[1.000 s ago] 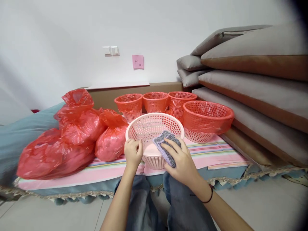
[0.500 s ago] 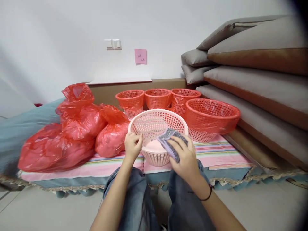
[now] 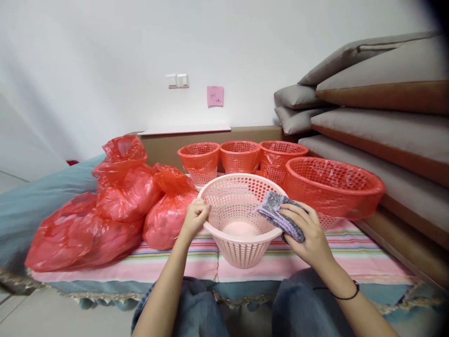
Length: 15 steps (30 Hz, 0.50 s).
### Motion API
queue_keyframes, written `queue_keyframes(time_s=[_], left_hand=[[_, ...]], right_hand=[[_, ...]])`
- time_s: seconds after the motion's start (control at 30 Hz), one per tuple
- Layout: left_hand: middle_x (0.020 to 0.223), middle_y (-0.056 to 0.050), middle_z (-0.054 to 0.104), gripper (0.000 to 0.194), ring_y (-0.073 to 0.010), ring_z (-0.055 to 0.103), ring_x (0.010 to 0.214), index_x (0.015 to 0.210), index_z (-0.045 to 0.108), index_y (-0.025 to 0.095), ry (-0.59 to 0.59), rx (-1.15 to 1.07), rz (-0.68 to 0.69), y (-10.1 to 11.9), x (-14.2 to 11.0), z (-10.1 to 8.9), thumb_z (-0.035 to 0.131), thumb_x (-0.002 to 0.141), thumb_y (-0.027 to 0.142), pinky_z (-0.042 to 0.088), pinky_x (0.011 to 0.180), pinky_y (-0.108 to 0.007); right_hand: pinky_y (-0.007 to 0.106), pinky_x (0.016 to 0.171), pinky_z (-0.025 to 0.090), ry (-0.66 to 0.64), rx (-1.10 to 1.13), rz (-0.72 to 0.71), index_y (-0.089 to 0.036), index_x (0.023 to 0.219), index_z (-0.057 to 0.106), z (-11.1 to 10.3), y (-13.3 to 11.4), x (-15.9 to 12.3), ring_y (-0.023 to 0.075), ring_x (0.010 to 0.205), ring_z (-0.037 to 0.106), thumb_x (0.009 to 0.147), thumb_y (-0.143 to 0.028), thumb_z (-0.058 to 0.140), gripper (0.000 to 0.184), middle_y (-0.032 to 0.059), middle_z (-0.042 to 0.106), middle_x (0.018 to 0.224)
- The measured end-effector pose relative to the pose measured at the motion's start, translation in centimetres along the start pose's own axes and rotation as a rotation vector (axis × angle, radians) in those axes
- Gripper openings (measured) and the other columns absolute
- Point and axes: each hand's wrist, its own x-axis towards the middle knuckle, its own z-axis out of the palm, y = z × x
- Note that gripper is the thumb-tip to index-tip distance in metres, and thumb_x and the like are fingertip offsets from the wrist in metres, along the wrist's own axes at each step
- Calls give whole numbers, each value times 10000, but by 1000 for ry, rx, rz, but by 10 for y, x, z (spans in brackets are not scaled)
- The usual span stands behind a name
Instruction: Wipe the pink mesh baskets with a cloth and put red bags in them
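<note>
A pale pink plastic basket [image 3: 242, 241] with a perforated wall stands on the striped cloth in front of me. Gripping its left rim is my left hand [image 3: 196, 216], fingers curled over the edge. My right hand [image 3: 308, 234] is closed around a folded grey and lilac cloth [image 3: 277, 208], pressed over the basket's right rim. Part of this cloth hangs inside the rim. The basket's floor shows pale and bare, and the right palm is hidden by its own fingers.
Several baskets lined with red plastic bags stand behind and to the right, among them a large one [image 3: 336, 210]. Tied red bags [image 3: 171, 210] lie on the left. Grey cushions [image 3: 386, 124] are stacked at the right. A pink note [image 3: 215, 96] is on the wall.
My right hand has moved right and outward with the cloth, from over the basket's inside to its right rim. My left hand keeps its hold, and the view has shifted.
</note>
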Motion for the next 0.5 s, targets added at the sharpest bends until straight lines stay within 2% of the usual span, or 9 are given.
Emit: queue_keyframes(time_s=[0.07,0.13,0.23,0.27,0.3,0.4,0.5], left_hand=[[451,1,404,655,-158,454,501,419,317,228,41,-14,-14,-6,7,-1,350,968,584,425,577,-316],[508,-7,488,588,-167,505,558,476,405,230,146,-12,-46,-3,4,0,360,995,502,439,609,-316],[688,-30,619,372,-197,563,734,694,575,224,426,65,-62,19,-17,10,419,1009,344,440,733,-342],[742,-37,651,286,-207,574,785,783,613,223,508,122,-11,30,-26,16,443,1002,291,440,773,-355],[816,-52,688,231,-216,592,838,877,631,221,510,145,82,41,-35,22,436,998,242,444,810,-370],[944,-81,744,218,-247,624,940,1070,624,213,349,223,368,71,-56,42,423,994,242,433,898,-422],[701,-6,695,166,-205,592,733,935,615,227,267,255,457,83,-59,52,459,992,234,394,800,-393]], right_hand=[[583,1050,420,9,-32,20,-217,1272,569,5,-5,2,340,1217,479,872,-144,553,407,100,609,1283],[590,1049,419,9,-91,58,-215,1276,564,10,-16,0,356,1212,464,855,-136,557,428,99,602,1285],[614,1046,410,32,-168,142,-204,1270,560,16,-38,-4,387,1214,445,841,-130,555,435,111,605,1272],[623,1042,409,44,-188,169,-200,1272,556,19,-47,-4,397,1213,440,845,-134,553,432,118,605,1271],[630,1036,406,52,-205,193,-199,1274,552,21,-57,-4,406,1215,435,853,-142,552,424,124,604,1274],[646,1036,387,62,-241,286,-204,1279,545,30,-87,2,425,1246,419,886,-151,530,396,130,595,1300],[635,1044,376,28,-216,316,-220,1278,556,32,-103,7,423,1283,412,904,-145,509,385,117,596,1311]])
